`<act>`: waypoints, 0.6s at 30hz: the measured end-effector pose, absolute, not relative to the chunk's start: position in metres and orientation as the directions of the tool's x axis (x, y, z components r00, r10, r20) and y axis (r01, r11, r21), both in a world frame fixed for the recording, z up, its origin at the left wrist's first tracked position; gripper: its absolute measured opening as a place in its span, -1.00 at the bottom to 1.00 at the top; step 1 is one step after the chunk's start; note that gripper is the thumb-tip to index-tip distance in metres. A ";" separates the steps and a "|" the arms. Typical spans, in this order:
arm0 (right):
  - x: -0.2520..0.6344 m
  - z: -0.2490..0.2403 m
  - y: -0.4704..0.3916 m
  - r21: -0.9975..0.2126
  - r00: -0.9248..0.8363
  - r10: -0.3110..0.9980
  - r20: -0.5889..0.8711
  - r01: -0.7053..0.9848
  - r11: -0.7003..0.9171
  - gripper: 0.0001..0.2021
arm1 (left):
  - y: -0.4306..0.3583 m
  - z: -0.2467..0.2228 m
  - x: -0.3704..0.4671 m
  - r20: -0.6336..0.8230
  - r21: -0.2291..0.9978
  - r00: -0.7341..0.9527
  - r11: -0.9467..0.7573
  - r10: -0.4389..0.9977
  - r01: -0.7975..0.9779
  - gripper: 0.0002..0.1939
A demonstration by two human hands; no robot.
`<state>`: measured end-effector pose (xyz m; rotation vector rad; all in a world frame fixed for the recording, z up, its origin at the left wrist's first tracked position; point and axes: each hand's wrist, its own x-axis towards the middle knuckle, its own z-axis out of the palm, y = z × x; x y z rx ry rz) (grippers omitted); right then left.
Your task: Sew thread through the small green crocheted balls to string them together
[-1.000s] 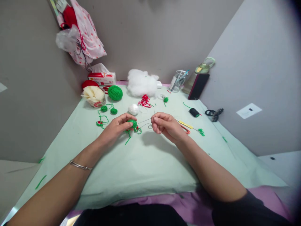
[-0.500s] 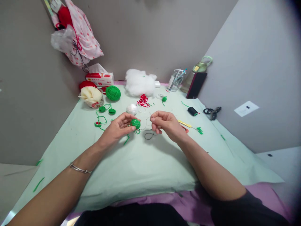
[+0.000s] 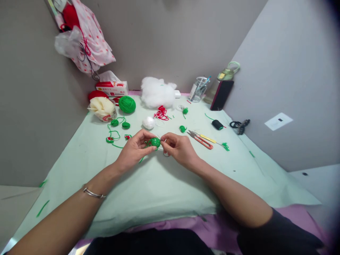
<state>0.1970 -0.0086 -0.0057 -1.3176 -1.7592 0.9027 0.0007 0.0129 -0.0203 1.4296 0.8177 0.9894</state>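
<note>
The left hand [image 3: 135, 147] has its fingers curled round a green ball [image 3: 154, 142] above the worktop [image 3: 170, 191]; the right hand [image 3: 177, 147], fingers pinched together, grips thread [image 3: 166, 155] beside it. Tissue box [image 3: 111, 88] lettering is too small to read.

- Crocheted piece [image 3: 154, 142]: bright green
- Snips [image 3: 205, 143], three o'clock from it: orange-handled
- Stuffing [image 3: 156, 92], twelve o'clock: white
- Hanging cloth [image 3: 93, 35], eleven o'clock: pink, red-dotted
- Tablecloth [image 3: 148, 193]: pale mint

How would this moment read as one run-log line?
left hand: holds green crocheted piece | right hand: pinched at its edge, anything gripped unclear | around: white ball beyond hands, orange-handled snips to the right
</note>
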 end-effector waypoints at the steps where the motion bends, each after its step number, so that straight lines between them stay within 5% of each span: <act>1: 0.197 -0.006 -0.008 -0.874 -0.197 0.970 0.141 0.435 0.215 -0.95 | 0.013 -0.021 0.001 0.112 0.994 0.403 -0.097 0.908 -0.057 -0.73; 10: 0.201 0.001 0.000 -0.998 -0.350 0.934 -0.066 0.014 -0.065 -0.87 | 0.017 -0.024 0.001 0.108 0.994 0.417 -0.089 0.903 -0.064 -0.70; 18: 0.210 0.010 -0.001 -0.989 -0.412 0.909 -0.059 -0.103 -0.110 -0.75 | 0.020 -0.021 -0.003 0.037 0.995 0.374 0.001 0.927 -0.100 -0.69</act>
